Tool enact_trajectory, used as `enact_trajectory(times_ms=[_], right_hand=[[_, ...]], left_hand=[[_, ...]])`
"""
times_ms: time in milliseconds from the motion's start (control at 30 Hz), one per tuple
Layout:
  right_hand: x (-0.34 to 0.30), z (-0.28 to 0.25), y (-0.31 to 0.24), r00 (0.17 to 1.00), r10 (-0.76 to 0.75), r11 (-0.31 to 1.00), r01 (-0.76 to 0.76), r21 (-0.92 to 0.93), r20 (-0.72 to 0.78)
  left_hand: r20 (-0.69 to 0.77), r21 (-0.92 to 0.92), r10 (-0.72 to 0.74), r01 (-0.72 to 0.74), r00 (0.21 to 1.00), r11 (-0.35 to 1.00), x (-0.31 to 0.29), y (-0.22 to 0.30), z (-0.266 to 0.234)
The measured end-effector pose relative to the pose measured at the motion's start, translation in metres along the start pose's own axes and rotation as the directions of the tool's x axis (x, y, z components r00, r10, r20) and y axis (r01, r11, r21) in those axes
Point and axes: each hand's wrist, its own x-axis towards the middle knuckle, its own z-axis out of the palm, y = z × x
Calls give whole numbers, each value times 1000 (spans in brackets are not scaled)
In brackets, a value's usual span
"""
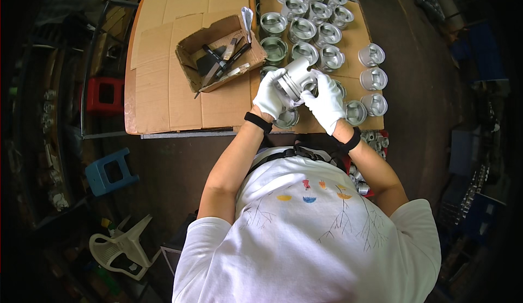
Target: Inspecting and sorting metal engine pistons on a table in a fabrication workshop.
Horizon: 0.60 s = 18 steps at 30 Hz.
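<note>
Both my hands wear white gloves and hold one silver metal piston (297,77) tilted above the table. My left hand (269,95) grips its ringed end from the left. On the other side, my right hand (327,102) has its fingers closed on the piston near the round pin hole. Several like pistons (302,29) stand in rows on the cardboard beyond my hands. Another piston (356,112) is just right of my right hand, and one more (287,118) sits below my left. Parts of some pistons are hidden behind my hands.
Left of the pistons, a cardboard box (188,66) holds markers, tools and paper on the cardboard-covered table (155,93). Three pistons line the right edge, among them one at the corner (374,105). A red stool (103,95), blue stool (111,171) and white chair (122,247) stand left.
</note>
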Motion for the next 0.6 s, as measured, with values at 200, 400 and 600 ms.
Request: enact_trajectory(times_ms=[200,400,600], right_hand=[[0,-2,1,999,15,1000,-15,-4,31],[1,-4,-1,998,21,1000,-20,-6,65],[2,-5,-3,995,33,998,-29,-52,90]], left_hand=[[22,-51,-47,48,999,998,3,-3,-5],[14,-111,-79,80,997,991,3,-6,-8],[63,-126,-118,125,991,984,3,-6,-11]])
